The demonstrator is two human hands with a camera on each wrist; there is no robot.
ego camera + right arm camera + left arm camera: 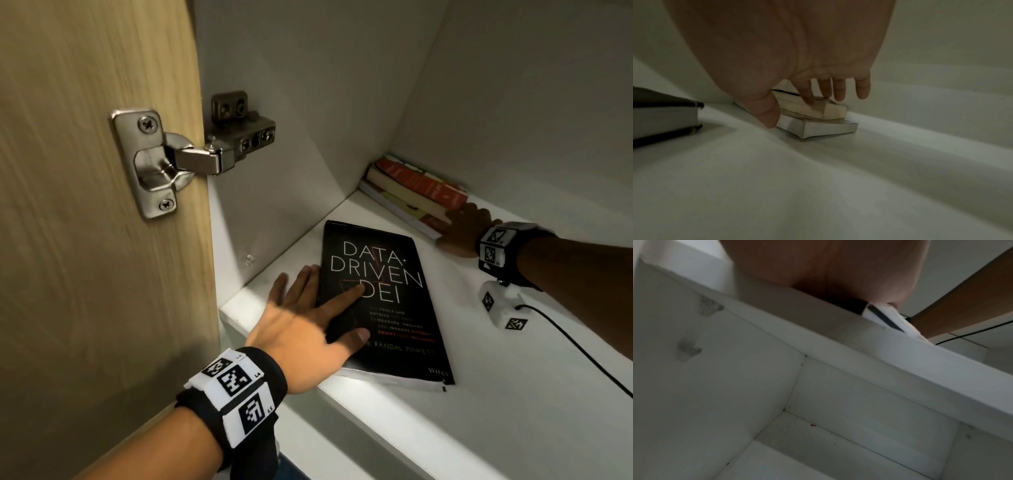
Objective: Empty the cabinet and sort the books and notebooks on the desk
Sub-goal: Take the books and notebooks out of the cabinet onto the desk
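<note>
A black hardcover book (387, 308) titled "Data-Driven DEI" lies flat at the front of the white cabinet shelf (428, 428). My left hand (359, 312) rests on its left edge, index finger and thumb straight on the cover and the other fingers on the shelf beside it. A stack of paperbacks (411, 188) lies at the back right. My right hand (462, 226) reaches it. In the right wrist view my right hand (790, 112) has straight fingers touching the top of the stack of paperbacks (828, 128), thumb low by the bottom book. The black book (663, 116) lies to the left.
The open wooden door (85, 240) with its metal hinge (171, 161) stands close on the left. Grey cabinet walls close in the back and right. A black cable (582, 349) trails over the shelf. The left wrist view shows the shelf edge (900, 356) and a white compartment below.
</note>
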